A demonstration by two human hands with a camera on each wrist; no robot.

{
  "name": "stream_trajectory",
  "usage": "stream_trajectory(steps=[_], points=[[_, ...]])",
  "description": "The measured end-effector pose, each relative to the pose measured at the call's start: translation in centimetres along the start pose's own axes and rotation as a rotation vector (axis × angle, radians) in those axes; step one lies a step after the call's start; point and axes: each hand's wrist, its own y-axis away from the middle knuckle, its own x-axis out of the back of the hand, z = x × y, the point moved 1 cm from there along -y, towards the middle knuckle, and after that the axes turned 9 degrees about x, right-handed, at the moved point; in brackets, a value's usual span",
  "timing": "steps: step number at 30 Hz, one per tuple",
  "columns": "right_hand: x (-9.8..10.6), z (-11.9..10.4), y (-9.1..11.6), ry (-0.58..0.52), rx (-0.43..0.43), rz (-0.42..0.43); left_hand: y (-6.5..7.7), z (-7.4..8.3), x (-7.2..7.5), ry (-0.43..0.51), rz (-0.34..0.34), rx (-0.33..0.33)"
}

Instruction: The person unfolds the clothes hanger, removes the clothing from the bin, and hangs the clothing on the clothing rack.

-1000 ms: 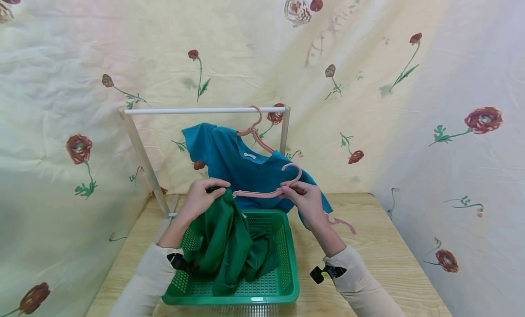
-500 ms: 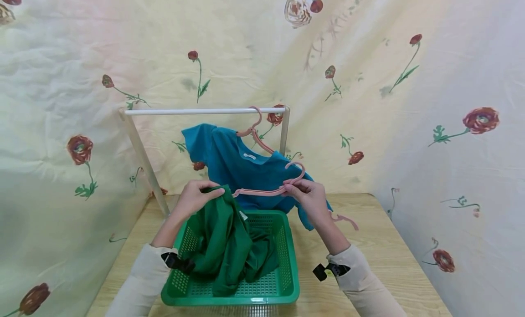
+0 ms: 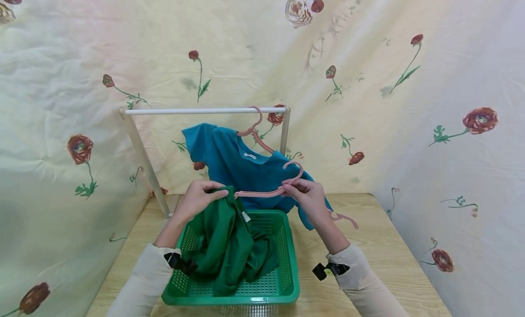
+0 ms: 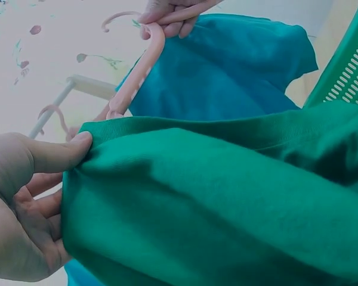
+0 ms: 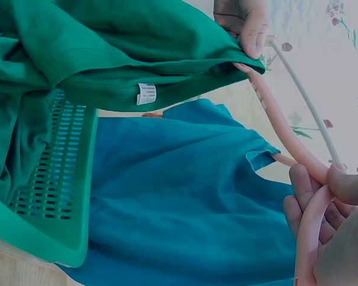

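Note:
A green garment (image 3: 229, 244) with a white label hangs from my left hand (image 3: 196, 202), which pinches its edge between thumb and fingers. The rest of the cloth droops into a green basket (image 3: 293, 280). My right hand (image 3: 308, 197) grips a pink hanger (image 3: 258, 194) near the base of its hook. In the right wrist view one end of the hanger (image 5: 274, 116) reaches just inside the opening of the green garment (image 5: 125, 65), close to my left thumb. The hanger's other arm passes under my right wrist.
Behind the hands a blue T-shirt (image 3: 229, 157) hangs on another pink hanger (image 3: 257, 121) from the white rail (image 3: 184, 111) of a small rack. The wooden table (image 3: 365, 253) extends to the right of the basket. Flower-printed cloth (image 3: 246, 43) surrounds the table.
My left hand shifted slightly left, then back right with the garment's edge. The hanger end now sits at the garment's opening. My right hand moved a little to the right.

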Motion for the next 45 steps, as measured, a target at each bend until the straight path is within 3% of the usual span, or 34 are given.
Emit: stream_trajectory(steps=[12, 20, 35, 39, 45], points=[[-0.6, 0.6, 0.2, 0.049, 0.032, -0.021, -0.4, 0.6, -1.8, -0.012, 0.012, -0.058], [-1.3, 1.0, 0.6, 0.038, -0.020, -0.021, -0.4, 1.1, -2.8, 0.004, 0.007, -0.071], [-1.5, 1.3, 1.0, 0.061, -0.024, -0.021, -0.5, 1.6, -4.4, 0.038, -0.010, -0.095], [-1.6, 1.4, 1.1, 0.055, -0.026, -0.017, -0.4, 1.5, -4.6, -0.005, -0.012, -0.114], [-1.5, 1.5, 1.3, 0.061, -0.029, -0.009, -0.3, 0.9, -4.2, -0.142, -0.063, -0.126]])
